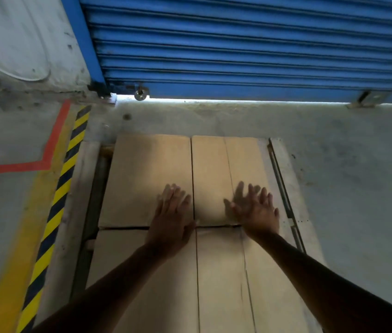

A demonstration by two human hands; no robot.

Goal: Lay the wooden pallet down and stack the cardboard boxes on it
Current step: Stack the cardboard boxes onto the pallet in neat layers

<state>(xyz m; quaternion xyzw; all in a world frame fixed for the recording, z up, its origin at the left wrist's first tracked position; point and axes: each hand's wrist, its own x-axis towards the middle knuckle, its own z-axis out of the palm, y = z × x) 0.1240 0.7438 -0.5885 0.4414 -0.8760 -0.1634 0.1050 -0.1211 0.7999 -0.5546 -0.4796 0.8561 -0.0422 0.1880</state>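
Both hands are open, fingers straight and spread, gripping nothing. The left hand [171, 219] presses palm-down on the cardboard boxes [147, 174], across the seam between the row nearer the blue shutter [238, 44] and the row farther from it. The right hand [256, 209] is blurred over the row nearer the shutter; whether it touches the cardboard I cannot tell. The boxes lie on the wooden pallet [284, 169], which lies flat on the concrete floor [346, 176] near the shutter, slats showing along both sides.
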